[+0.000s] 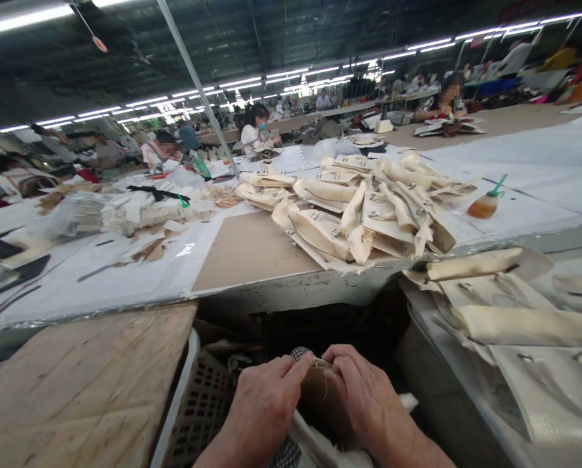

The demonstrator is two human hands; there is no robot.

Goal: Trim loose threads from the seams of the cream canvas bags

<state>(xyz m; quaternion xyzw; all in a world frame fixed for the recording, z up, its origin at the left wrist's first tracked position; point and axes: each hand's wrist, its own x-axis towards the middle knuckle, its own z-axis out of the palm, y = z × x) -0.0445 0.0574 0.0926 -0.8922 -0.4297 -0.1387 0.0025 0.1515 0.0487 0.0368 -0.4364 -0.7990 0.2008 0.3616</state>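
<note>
Low in the middle of the view, my left hand and my right hand sit side by side over my lap. Both are pinched on the top edge of a small tan fabric piece with loose threads; a checked cloth shows just behind it. A big heap of cream fabric pieces lies on the table straight ahead, out of reach of either hand. More cream pieces are stacked on the surface to my right.
A wooden board lies at my left, with a white plastic basket beside it. An amber squeeze bottle stands on the table at the right. Other workers sit at long tables further back, among piles of material.
</note>
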